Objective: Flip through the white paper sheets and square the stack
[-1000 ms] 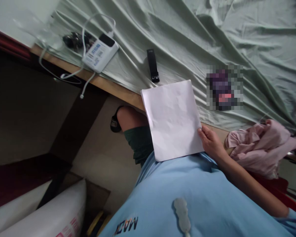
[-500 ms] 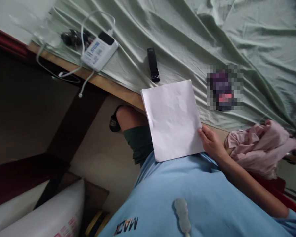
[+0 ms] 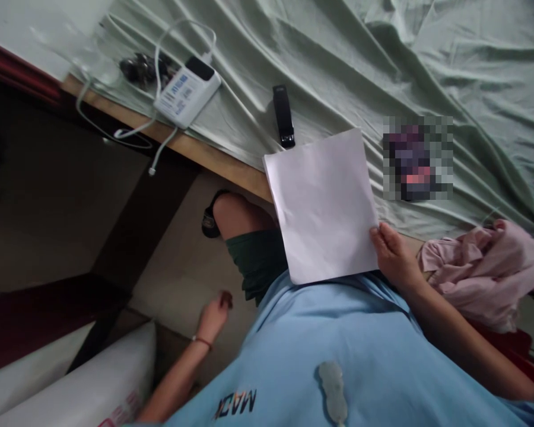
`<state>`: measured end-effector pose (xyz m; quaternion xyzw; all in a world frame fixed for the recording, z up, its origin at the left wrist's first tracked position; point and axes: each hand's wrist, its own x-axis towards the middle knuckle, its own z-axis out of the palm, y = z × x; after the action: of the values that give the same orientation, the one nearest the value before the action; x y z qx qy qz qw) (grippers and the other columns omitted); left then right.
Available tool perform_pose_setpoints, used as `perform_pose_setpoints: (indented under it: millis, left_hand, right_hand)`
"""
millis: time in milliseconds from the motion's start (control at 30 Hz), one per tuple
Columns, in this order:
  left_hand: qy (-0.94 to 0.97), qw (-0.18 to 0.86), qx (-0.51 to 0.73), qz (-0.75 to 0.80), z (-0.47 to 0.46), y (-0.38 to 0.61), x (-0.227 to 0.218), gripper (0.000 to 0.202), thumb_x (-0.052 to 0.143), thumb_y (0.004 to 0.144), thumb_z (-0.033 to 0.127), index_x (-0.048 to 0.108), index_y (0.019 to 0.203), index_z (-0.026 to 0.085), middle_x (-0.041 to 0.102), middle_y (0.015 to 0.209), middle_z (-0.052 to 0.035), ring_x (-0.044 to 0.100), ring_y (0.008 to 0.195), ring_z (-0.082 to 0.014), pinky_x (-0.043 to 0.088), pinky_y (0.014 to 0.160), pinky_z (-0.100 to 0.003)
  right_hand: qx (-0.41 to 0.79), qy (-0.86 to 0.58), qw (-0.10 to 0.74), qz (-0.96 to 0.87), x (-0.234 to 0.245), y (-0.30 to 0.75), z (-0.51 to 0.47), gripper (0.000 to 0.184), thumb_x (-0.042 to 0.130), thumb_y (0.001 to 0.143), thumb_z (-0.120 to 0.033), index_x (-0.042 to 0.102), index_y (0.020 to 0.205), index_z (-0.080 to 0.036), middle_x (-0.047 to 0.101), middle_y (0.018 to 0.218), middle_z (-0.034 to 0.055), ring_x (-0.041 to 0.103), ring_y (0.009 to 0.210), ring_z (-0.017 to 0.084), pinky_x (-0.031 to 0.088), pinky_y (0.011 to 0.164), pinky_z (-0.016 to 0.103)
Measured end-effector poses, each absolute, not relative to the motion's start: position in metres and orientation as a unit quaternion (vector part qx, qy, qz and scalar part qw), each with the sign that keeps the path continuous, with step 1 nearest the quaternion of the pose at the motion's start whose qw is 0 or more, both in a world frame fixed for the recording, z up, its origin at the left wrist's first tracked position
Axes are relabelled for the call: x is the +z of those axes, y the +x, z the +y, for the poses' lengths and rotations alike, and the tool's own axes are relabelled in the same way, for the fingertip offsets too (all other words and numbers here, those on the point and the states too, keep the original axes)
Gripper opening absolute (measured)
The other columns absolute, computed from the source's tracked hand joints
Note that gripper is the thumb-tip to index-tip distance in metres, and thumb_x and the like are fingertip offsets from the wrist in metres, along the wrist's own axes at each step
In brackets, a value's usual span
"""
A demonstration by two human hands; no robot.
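A stack of white paper sheets (image 3: 324,204) lies over my lap and the table's front edge. My right hand (image 3: 396,252) is closed on its right edge, thumb on top and the other fingers mostly underneath. My left hand (image 3: 214,315), wearing a thin reddish band at the wrist, hangs in the air beside my left thigh, apart from the paper. Its fingers point away and downward in shadow, so their pose is unclear. Just beyond the paper's top edge, a black stapler (image 3: 283,116) rests on the pale green cloth (image 3: 338,71).
On the table's left are a white power bank (image 3: 187,95) with cables, a dark bunch of small items (image 3: 140,70) and clear plastic (image 3: 100,59). A blurred-out phone-like object (image 3: 412,163) lies right. Pink cloth (image 3: 485,267) is bundled beside my right arm; a white sack (image 3: 93,379) stands lower left.
My left hand has come into view from below, at the lower left. The far edge of the paper has tilted slightly, while my right hand keeps hold. The whole view has shifted a little.
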<state>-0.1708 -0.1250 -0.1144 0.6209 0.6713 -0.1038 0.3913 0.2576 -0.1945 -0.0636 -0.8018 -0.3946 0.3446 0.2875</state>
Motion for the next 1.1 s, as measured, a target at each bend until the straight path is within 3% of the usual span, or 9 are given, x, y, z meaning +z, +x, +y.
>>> perform_pose_setpoints:
  millis: [67, 200, 367, 533, 767, 867, 967, 1100]
  left_hand:
    - [0.648, 0.379, -0.034, 0.660, -0.095, -0.157, -0.115, 0.029, 0.044, 0.098, 0.031, 0.061, 0.079, 0.017, 0.065, 0.072, -0.0042, 0.061, 0.068, -0.0179, 0.045, 0.067, -0.030]
    - [0.690, 0.420, 0.174, 0.563, -0.040, -0.079, -0.093, 0.042, 0.040, 0.102, 0.047, 0.068, 0.100, 0.016, 0.067, 0.079, -0.0056, 0.059, 0.065, -0.0151, 0.046, 0.066, -0.027]
    - [0.684, 0.391, 0.306, 0.535, -0.014, 0.003, -0.080, 0.042, 0.047, 0.100, 0.049, 0.064, 0.114, 0.013, 0.072, 0.100, -0.0122, 0.068, 0.086, -0.0188, 0.051, 0.076, -0.029]
    - [0.679, 0.372, 0.276, 0.569, -0.002, 0.012, -0.084, 0.038, 0.063, 0.091, 0.042, 0.065, 0.113, 0.012, 0.074, 0.094, -0.0114, 0.068, 0.081, -0.0205, 0.053, 0.075, -0.031]
    - [0.678, 0.425, 0.212, 0.561, 0.012, 0.004, -0.055, 0.025, 0.064, 0.091, 0.034, 0.071, 0.102, 0.014, 0.076, 0.098, -0.0115, 0.072, 0.088, -0.0215, 0.054, 0.083, -0.032]
    - [0.644, 0.480, 0.230, 0.549, 0.022, 0.009, -0.044, 0.019, 0.066, 0.090, 0.031, 0.071, 0.097, 0.014, 0.074, 0.087, -0.0076, 0.067, 0.071, -0.0151, 0.051, 0.065, -0.024]
    - [0.520, 0.611, 0.239, 0.547, 0.035, 0.022, -0.041, 0.012, 0.064, 0.090, 0.023, 0.066, 0.092, 0.012, 0.062, 0.068, 0.0000, 0.044, 0.044, -0.0056, 0.032, 0.041, -0.019]
    - [0.409, 0.684, 0.256, 0.546, 0.048, 0.039, -0.042, 0.005, 0.063, 0.088, 0.011, 0.058, 0.087, 0.012, 0.050, 0.061, 0.0054, 0.034, 0.037, -0.0017, 0.020, 0.036, -0.016]
  right_hand:
    - [0.335, -0.801, 0.290, -0.403, -0.064, 0.257, -0.195, 0.037, 0.044, 0.100, -0.054, 0.048, 0.078, -0.024, 0.053, 0.070, 0.0007, 0.047, 0.066, 0.018, 0.035, 0.063, 0.032]
    - [0.319, -0.800, 0.302, -0.409, -0.056, 0.254, -0.198, 0.038, 0.045, 0.100, -0.054, 0.051, 0.080, -0.024, 0.054, 0.071, 0.0012, 0.048, 0.066, 0.018, 0.037, 0.061, 0.031]
    - [0.331, -0.798, 0.298, -0.406, -0.045, 0.256, -0.205, 0.038, 0.045, 0.101, -0.056, 0.054, 0.083, -0.023, 0.051, 0.068, -0.0003, 0.045, 0.060, 0.016, 0.037, 0.057, 0.031]
    - [0.370, -0.781, 0.325, -0.384, -0.050, 0.265, -0.210, 0.038, 0.048, 0.099, -0.057, 0.056, 0.085, -0.024, 0.053, 0.073, 0.0009, 0.047, 0.065, 0.017, 0.040, 0.060, 0.031]
    - [0.453, -0.748, 0.378, -0.305, -0.051, 0.272, -0.202, 0.036, 0.056, 0.093, -0.061, 0.065, 0.098, -0.026, 0.064, 0.090, 0.0054, 0.059, 0.079, 0.024, 0.049, 0.069, 0.035]
    - [0.479, -0.736, 0.382, -0.288, -0.048, 0.275, -0.200, 0.037, 0.058, 0.092, -0.060, 0.067, 0.105, -0.026, 0.069, 0.097, 0.0091, 0.062, 0.082, 0.028, 0.052, 0.070, 0.039]
    - [0.469, -0.745, 0.388, -0.274, -0.050, 0.280, -0.202, 0.036, 0.061, 0.091, -0.058, 0.069, 0.106, -0.027, 0.070, 0.097, 0.0108, 0.063, 0.084, 0.030, 0.054, 0.069, 0.042]
    - [0.469, -0.750, 0.381, -0.269, -0.053, 0.282, -0.202, 0.036, 0.059, 0.091, -0.058, 0.069, 0.105, -0.026, 0.070, 0.093, 0.0094, 0.064, 0.079, 0.027, 0.053, 0.065, 0.040]
